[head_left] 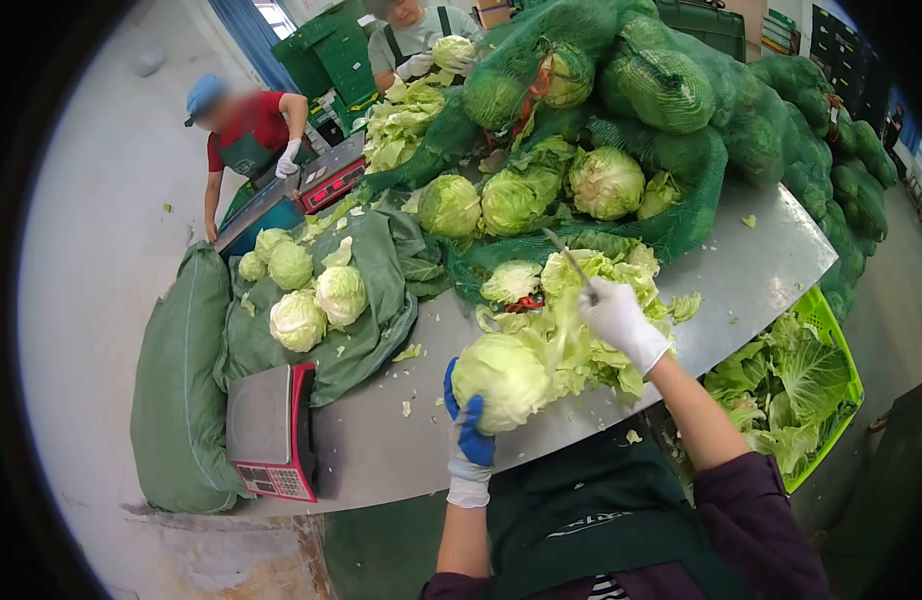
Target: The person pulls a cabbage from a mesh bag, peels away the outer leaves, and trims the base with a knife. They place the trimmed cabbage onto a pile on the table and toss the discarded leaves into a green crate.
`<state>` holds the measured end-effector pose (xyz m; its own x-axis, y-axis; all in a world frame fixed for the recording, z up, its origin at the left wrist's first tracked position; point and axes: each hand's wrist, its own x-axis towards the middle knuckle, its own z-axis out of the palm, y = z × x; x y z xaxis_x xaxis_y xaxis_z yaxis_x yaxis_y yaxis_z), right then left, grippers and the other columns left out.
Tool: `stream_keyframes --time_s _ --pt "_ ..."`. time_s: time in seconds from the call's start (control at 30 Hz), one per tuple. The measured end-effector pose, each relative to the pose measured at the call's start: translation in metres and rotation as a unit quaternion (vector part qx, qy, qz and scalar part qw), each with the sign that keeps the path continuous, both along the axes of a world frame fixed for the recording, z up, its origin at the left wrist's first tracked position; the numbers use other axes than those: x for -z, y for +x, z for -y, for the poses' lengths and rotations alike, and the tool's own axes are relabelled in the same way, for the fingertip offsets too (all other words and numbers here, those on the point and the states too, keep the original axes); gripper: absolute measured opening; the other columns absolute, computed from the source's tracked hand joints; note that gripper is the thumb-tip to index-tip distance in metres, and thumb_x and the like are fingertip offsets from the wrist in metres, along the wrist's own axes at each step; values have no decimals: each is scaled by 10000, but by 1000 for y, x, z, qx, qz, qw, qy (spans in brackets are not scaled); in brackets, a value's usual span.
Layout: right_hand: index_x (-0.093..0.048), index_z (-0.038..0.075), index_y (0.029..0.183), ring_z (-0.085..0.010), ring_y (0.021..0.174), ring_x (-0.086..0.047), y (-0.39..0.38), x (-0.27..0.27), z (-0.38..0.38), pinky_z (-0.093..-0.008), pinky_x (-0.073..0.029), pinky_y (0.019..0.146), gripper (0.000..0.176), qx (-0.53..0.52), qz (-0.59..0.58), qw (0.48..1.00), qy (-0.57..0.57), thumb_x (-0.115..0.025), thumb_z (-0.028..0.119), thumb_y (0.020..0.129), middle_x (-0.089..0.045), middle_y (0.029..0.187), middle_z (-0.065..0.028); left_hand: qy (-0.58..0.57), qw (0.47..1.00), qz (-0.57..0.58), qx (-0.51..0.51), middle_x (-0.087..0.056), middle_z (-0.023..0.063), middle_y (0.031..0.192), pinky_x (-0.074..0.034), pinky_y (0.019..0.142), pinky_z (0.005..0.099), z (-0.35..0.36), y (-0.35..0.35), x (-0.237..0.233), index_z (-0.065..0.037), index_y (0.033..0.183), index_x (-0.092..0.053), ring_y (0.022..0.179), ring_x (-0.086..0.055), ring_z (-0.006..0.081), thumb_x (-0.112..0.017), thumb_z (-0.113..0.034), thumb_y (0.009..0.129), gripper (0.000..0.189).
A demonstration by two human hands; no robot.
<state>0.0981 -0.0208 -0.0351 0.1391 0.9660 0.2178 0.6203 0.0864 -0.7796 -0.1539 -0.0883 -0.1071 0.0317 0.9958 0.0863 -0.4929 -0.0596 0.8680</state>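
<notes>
My left hand [469,430], in a blue and grey work glove, is closed around the lower left side of a pale green cabbage [499,383] near the front edge of the table. My right hand [621,318], in a white glove, grips a knife [568,258] whose thin blade points up and to the left. Loose cabbage leaves [581,325] lie in a heap between the cabbage and my right hand, partly under it. Just behind them sits a smaller cut cabbage [511,282], with a red tie [526,303] beside it.
Green net sacks of cabbages [671,90] pile up at the back. Several trimmed cabbages [299,320] rest on green cloth at left, near a red scale [271,430]. A lime crate [831,330] of leaves stands at right. Two co-workers [256,125] work across the table.
</notes>
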Motion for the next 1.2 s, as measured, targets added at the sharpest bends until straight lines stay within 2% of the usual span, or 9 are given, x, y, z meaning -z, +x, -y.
stream_keyframes --time_s 0.07,0.33,0.4,0.47,0.67,0.73,0.8,0.93,1.2 --pt "-614 19 826 -375 706 -623 26 31 -7 -432 -503 658 122 24 34 999 -20 -590 138 808 -627 739 -211 -143 955 249 73 -407 95 1419 -404 1034 515 -1 -6 16 -159 1428 -336 1317 -391 311 -607 -224 869 625" --pt "-619 1 884 -402 780 -624 54 67 16 -460 -493 705 160 141 36 987 -68 -618 144 812 -639 805 -237 -149 901 383 142 -359 92 1456 -375 1024 569 -2 10 -4 -198 1433 -331 1313 -381 349 -616 -476 842 712" --pt "-630 2 937 -397 812 -631 61 75 22 -452 -497 720 192 154 59 980 -110 -631 152 817 -651 852 -237 -140 748 628 160 -347 109 1465 -357 1026 563 -10 9 -1 -193 1431 -338 1312 -361 372 -627 -562 800 786" --pt "-628 24 1067 -371 893 -641 61 79 24 -416 -505 760 304 184 71 980 15 -670 205 826 -664 955 -227 -86 781 603 134 -344 121 1465 -351 1026 564 -18 -1 0 -191 1435 -330 1313 -343 383 -626 -586 790 812" --pt "-598 11 1126 -364 938 -636 -10 15 34 -414 -497 820 412 -11 -102 994 -26 -688 284 831 -660 1001 -217 -82 856 493 134 -366 117 1454 -376 1005 575 -17 -8 -7 -200 1433 -337 1300 -367 378 -603 -603 801 796" --pt "-598 25 1135 -364 775 -627 -25 40 31 -421 -504 722 417 -12 59 992 111 -709 258 807 -663 879 -194 -69 848 508 137 -381 124 1448 -373 997 596 -23 -18 -9 -208 1426 -352 1281 -391 392 -562 -631 813 773" --pt "-597 32 1115 -365 800 -629 -23 48 39 -427 -504 744 402 -17 81 996 -20 -705 259 802 -661 908 -201 -72 916 381 101 -372 124 1455 -387 977 608 -41 -42 -2 -210 1428 -347 1258 -417 404 -541 -639 823 767" --pt "-574 16 1149 -382 896 -632 0 55 64 -441 -495 791 434 6 50 992 -115 -687 250 802 -658 952 -226 -52 936 349 21 -450 108 1398 -452 927 603 -106 -119 -44 -207 1396 -394 1218 -485 353 -536 -647 814 743" --pt "-566 25 1151 -350 806 -643 28 47 70 -422 -503 732 434 61 53 986 -149 -712 193 778 -658 875 -198 11 959 198 -204 -414 41 1407 -478 897 572 -262 -260 -74 -222 1361 -417 1205 -478 323 -663 -522 785 695"
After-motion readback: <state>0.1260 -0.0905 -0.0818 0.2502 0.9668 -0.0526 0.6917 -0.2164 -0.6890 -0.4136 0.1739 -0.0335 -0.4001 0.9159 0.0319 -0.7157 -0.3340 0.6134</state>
